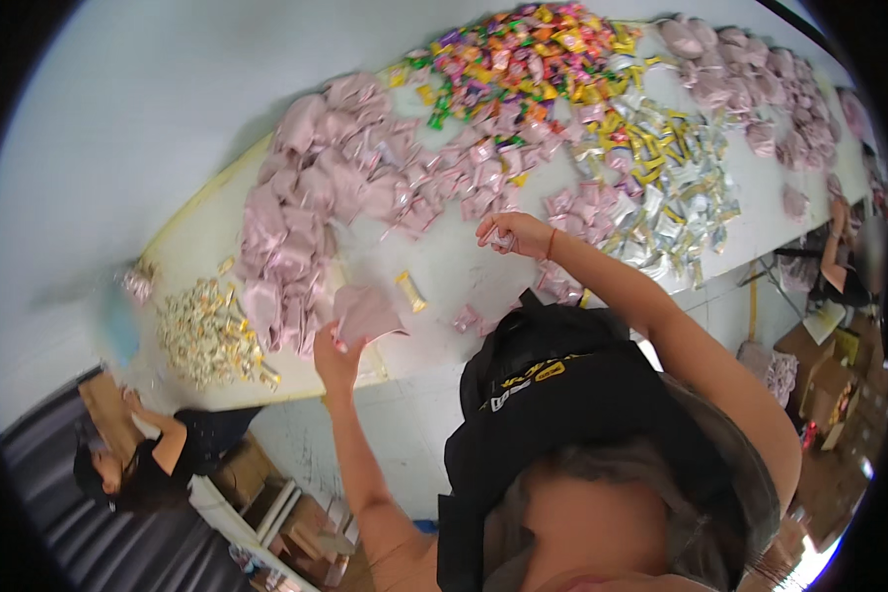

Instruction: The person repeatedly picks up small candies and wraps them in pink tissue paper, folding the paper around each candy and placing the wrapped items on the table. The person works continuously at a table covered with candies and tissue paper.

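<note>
My left hand holds a pale pink pouch by its lower edge, over the near side of the table. Up and to the right, my right hand has its fingers closed on a small whitish wrapped piece. A single yellow-and-white wrapped piece lies between the hands, nearer the pouch. Small pink packets lie on the table close to my body. Beyond my left hand is a heap of pink pouches. Silver-white wrapped pieces lie right of my right hand, with pink packets beside them.
Brightly wrapped candies are heaped at the table's far edge. Small cream-coloured wrapped pieces lie at the left end, more pink pouches at the far right. One person is at the left, another at the right.
</note>
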A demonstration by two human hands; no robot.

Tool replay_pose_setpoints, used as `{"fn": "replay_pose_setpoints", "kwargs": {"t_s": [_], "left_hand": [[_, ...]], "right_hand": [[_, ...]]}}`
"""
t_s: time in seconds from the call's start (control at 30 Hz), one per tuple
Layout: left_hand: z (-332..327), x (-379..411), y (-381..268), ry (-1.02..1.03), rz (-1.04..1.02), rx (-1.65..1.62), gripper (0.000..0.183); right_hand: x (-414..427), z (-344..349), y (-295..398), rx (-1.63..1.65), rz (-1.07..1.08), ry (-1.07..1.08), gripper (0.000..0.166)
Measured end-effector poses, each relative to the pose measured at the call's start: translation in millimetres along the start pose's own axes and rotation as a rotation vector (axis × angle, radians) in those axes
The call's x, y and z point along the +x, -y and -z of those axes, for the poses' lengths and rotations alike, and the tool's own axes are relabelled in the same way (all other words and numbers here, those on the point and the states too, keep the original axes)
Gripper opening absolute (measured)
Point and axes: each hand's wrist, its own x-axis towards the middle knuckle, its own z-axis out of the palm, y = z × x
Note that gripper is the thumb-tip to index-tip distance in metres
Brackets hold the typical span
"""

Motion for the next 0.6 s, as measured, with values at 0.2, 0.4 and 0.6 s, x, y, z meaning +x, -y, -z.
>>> {"fn": "replay_pose_setpoints", "kwargs": {"t_s": [0.2, 0.4, 0.6], "left_hand": [[-49.7, 8.1, 41.6, 0.094, -0.107, 0.323, 0.036], [-36.8, 23.8, -10.7, 0.18, 0.09, -0.01, 0.028], [-35.5, 25.0, -87.8, 0.267, 0.191, -0.451, 0.031]], "right_hand": [[-39.4, 90.1, 36.0, -0.372, 0.27, -0.961, 0.022], [-65.6, 139.0, 66.5, -1.29, 0.331, -1.407, 0.042], [-63.1, 164.7, 54.0, -1.024, 0.307, -1.205, 0.035]]}}
